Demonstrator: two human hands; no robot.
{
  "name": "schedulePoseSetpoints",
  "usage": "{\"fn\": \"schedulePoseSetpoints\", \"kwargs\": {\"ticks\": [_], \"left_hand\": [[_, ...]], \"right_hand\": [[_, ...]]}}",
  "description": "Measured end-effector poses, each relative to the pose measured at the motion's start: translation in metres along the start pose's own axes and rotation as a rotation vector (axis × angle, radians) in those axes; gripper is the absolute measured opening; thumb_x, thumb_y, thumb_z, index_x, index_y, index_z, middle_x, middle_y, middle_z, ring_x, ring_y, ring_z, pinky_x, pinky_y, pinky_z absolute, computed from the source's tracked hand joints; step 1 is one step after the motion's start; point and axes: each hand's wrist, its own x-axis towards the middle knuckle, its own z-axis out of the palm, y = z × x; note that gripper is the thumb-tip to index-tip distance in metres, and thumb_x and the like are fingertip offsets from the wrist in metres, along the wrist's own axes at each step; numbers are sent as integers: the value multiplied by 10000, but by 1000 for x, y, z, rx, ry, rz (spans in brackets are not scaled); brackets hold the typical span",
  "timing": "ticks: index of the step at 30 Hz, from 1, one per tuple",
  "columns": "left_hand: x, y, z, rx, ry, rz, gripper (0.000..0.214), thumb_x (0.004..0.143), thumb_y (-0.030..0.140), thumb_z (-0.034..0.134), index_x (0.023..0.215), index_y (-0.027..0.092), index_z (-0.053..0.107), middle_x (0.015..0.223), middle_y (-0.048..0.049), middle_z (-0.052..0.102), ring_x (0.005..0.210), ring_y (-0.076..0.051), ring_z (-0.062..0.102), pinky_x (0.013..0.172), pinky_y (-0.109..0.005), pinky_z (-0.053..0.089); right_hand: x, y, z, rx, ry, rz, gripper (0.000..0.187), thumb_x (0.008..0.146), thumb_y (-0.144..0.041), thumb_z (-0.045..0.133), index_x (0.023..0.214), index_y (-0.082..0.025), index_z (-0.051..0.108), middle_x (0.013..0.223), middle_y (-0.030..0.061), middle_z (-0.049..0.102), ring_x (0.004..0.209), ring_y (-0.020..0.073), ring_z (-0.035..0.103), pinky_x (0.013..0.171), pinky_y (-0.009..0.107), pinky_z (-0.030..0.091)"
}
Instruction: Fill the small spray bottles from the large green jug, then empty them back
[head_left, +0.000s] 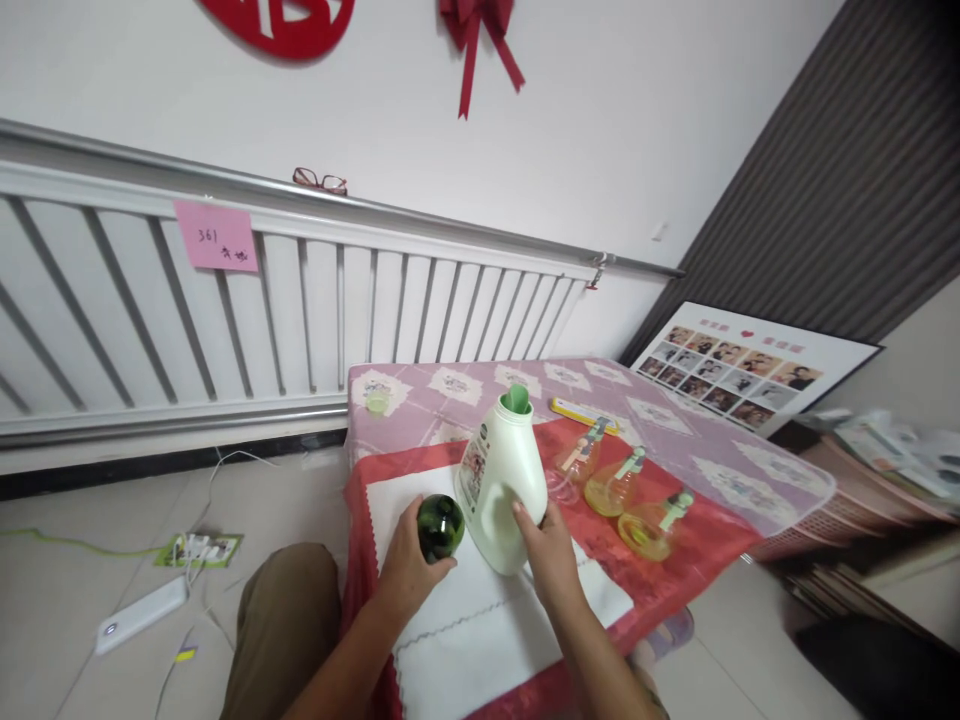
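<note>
A pale green detergent jug [491, 500] stands tilted over the white cloth [480, 640], its mouth uncapped with a green pouring spout [516, 398] inside. My right hand [551, 555] is closed round the jug's handle, thumb at the handle opening. Left of the jug, my left hand [405, 570] grips a glossy dark green cap [441, 527], its round end turned up toward me. Cap and jug are close together; I cannot tell whether they touch. The palm sides of both hands are hidden.
Three clear vessels with green patterned tops, the nearest a yellowish one [646, 532], stand to the right on a red cloth [697, 540]. Behind them lies a yellow-and-white box [585, 415]. A small greenish cup [377, 402] is at the table's back left. A power strip [199, 550] lies on the floor.
</note>
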Motion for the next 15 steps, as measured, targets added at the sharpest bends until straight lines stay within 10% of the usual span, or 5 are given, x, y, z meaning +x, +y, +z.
{"fn": "schedulePoseSetpoints", "kwargs": {"ticks": [7,15], "left_hand": [[-1,1,-1,26,18,-3,919,583,190,754,1379,188,295,1384,-141,430,1307,-315,428,1092,-494,359],[-2,7,-6,3,-18,-75,932,581,196,759,1384,187,285,1406,-145,436,1312,-321,436,1086,-476,371]], "right_hand": [[15,-41,-5,-31,-40,-40,478,712,-494,673,1055,-164,634,908,57,725,776,234,657,639,313,515],[25,-103,-60,-162,-85,-50,314,711,-497,664,668,-202,568,516,-59,542,462,113,464,458,226,357]]}}
